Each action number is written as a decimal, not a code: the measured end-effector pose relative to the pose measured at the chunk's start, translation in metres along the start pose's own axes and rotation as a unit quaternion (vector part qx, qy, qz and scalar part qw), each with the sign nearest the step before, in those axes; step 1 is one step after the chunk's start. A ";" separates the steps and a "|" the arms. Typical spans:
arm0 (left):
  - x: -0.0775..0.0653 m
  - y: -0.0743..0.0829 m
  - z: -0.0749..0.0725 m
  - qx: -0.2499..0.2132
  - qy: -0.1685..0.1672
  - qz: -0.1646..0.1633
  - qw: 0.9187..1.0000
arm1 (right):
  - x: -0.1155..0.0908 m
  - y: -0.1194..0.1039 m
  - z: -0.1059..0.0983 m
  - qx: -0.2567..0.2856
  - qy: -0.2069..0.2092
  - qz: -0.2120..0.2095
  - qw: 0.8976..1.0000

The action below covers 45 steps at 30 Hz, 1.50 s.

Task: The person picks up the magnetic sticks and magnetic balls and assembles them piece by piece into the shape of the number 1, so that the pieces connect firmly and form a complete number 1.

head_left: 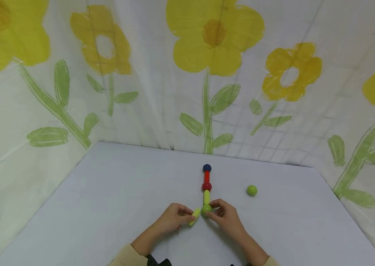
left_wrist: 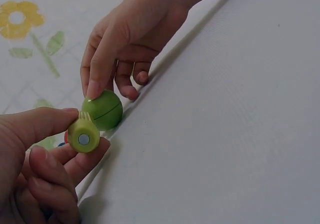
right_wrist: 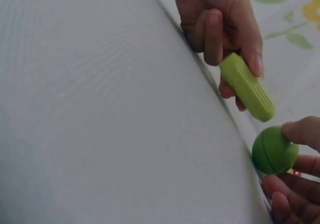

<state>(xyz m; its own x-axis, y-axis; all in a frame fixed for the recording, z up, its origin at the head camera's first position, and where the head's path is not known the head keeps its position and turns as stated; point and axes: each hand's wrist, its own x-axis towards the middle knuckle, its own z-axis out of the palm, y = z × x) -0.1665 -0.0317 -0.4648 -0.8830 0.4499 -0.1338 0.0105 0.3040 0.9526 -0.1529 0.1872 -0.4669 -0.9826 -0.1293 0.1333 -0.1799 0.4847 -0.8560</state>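
Observation:
My left hand (head_left: 173, 218) pinches a yellow-green magnetic rod (right_wrist: 248, 87) between thumb and fingers. A round metal disc shows in the rod's end in the left wrist view. Just to the right, my right hand (head_left: 230, 221) holds a green ball (left_wrist: 103, 110) by its sides. A small gap separates rod and ball in the right wrist view. From that ball a straight chain runs away from me: another yellow-green rod (head_left: 206, 197), a red ball (head_left: 206, 187), a red rod (head_left: 206, 177) and a dark blue ball (head_left: 207, 168).
A loose green ball (head_left: 252, 190) lies to the right of the chain. The white table (head_left: 107, 192) ends at the back against a hanging sheet (head_left: 154, 111) printed with yellow flowers.

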 end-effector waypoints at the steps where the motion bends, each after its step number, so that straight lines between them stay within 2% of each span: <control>1: 0.000 0.000 0.000 0.003 -0.002 0.003 1.000 | 0.000 0.000 0.000 0.001 0.000 0.001 1.000; 11: -0.003 0.004 0.008 0.042 0.004 -0.001 0.999 | 0.000 0.002 0.001 0.005 0.002 0.007 1.000; 34: -0.002 0.004 0.010 0.054 0.010 0.010 0.998 | 0.000 0.004 0.002 0.014 -0.001 0.018 1.000; 42: -0.004 0.005 0.013 0.090 0.005 0.007 0.996 | 0.000 0.005 0.003 0.019 -0.003 0.017 1.000; 45: -0.005 0.005 0.015 0.089 0.008 0.009 0.996 | 0.000 0.005 0.002 0.020 -0.003 0.021 1.000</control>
<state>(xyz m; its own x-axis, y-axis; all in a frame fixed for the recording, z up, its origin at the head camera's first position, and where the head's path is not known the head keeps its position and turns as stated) -0.1547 -0.0200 -0.4630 -0.8889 0.4440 -0.1124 0.1079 0.4415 0.8908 -0.1538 0.1875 -0.4725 -0.9888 -0.1155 0.0946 -0.1373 0.4541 -0.8803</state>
